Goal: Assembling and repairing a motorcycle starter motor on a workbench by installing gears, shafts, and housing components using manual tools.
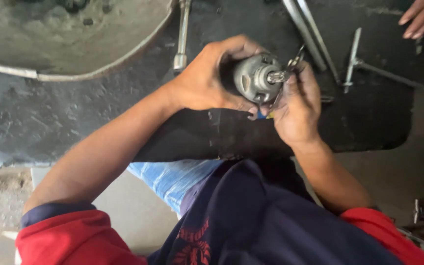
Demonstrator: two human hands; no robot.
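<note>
Two hands meet over the middle of a dark mat (369, 122) on the floor. Left hand (207, 78) is wrapped around the body of a small grey motor (256, 77), fingers closed firmly about its casing, holding it clear of the mat. The motor's long axis runs roughly left to right, its short shaft (277, 76) pointing toward the right hand (298, 103).

Right hand is closed on a slim metal tool (293, 61), possibly pliers; its exact type cannot be told. The tool's tip sits at the shaft end, touching or just beside it. A blue and yellow bit shows beneath the motor, between the hands; what it is cannot be told.

Relation of note: the shaft lies directly left of the right hand's grip, in line with the motor axis, and the right hand is nearer to it.

Surroundings: a socket wrench (182, 34) near the mat's far edge, long metal rods (310, 34) and a T-handle wrench (354, 61) toward the far right. Another person's fingers (420, 17) show at the far right corner. A large round metal pan (74, 39) sits far left.
</note>
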